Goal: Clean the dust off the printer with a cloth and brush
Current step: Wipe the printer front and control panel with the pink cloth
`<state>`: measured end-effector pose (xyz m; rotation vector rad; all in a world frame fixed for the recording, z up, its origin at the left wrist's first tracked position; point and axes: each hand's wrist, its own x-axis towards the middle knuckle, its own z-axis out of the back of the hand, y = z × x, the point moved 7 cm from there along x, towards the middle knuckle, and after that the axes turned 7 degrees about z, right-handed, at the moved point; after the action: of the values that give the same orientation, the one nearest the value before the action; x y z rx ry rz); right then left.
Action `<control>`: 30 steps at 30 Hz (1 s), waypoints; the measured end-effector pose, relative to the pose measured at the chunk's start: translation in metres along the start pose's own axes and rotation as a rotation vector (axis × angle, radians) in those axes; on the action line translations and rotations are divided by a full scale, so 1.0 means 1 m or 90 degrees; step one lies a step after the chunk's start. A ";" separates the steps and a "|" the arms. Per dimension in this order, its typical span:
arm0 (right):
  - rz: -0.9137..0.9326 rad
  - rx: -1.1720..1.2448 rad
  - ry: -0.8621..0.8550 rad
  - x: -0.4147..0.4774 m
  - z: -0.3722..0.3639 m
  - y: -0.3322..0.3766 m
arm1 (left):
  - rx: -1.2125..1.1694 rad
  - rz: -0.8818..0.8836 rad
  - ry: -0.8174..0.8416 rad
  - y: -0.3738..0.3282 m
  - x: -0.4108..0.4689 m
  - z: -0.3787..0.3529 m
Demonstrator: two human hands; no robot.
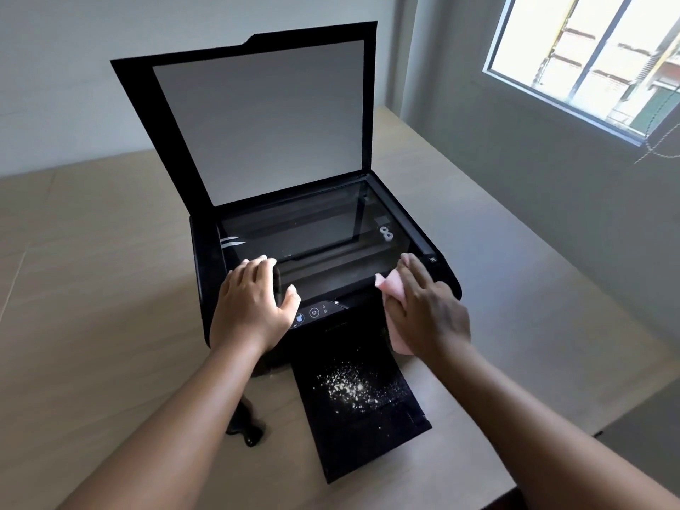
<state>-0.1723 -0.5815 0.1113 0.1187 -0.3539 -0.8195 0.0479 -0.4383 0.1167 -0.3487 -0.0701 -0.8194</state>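
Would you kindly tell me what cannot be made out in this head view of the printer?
Head view:
- Pink cloth: mostly covered by the right hand; its full shape is hidden.
- Dark object on the table: partly behind the left forearm; whether it is the brush is unclear.
- Control panel icons: too small, partly under the left hand.

Glossy black plastic printer [206,281], lid underside a plain light-grey pad [265,119]. Small soft pink cloth [390,288], unpatterned; flat black output tray [368,447] carries a scattered speckle of white dust [353,390]. Pale beige wood-laminate table [110,288], faint grain.
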 end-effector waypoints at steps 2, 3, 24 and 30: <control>0.056 0.007 0.014 -0.010 -0.009 0.023 | -0.008 0.003 0.002 0.001 0.000 0.000; 0.099 0.022 0.025 -0.016 -0.013 0.037 | -0.014 0.007 0.005 0.001 -0.001 0.000; 0.222 0.046 0.121 -0.029 -0.023 0.036 | -0.006 0.038 0.017 0.036 -0.006 0.001; 0.035 0.036 0.082 -0.023 -0.017 0.018 | 0.015 0.062 0.029 0.033 -0.008 0.000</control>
<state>-0.1684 -0.5531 0.0941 0.2130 -0.2584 -0.7441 0.0669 -0.4120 0.1055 -0.3089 -0.0199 -0.7294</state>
